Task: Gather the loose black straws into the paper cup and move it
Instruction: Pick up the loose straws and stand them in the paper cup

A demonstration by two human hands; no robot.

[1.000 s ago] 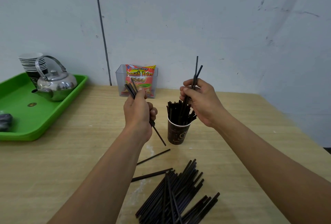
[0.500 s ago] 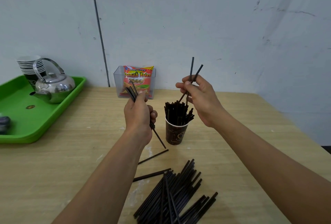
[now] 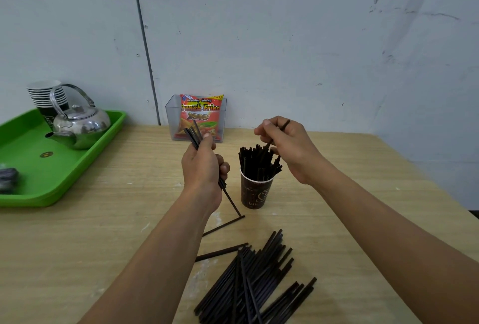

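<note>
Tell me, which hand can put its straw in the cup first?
Probably the right hand. It hangs just above the paper cup, pinching one straw whose lower end dips among the standing straws. The left hand grips a small bundle beside the cup, not over its mouth.

Occlusions and crops, head view.

Cropped at bottom edge: near ends of loose straw pile (image 3: 248, 279). Cropped at left edge: green tray (image 3: 31, 168), plus blurred dark object (image 3: 7, 178) on it, not identifiable. Hidden inside left hand (image 3: 202, 170): mid-length of straw bundle (image 3: 193, 134). Hidden within paper cup (image 3: 255, 191): lower ends of its straws, including single straw (image 3: 284, 124) pinched by right hand (image 3: 293, 150). Partly behind kettle (image 3: 80, 124): cup stack (image 3: 44, 93). Too small to identify: round spot (image 3: 46, 154) on tray.
</note>
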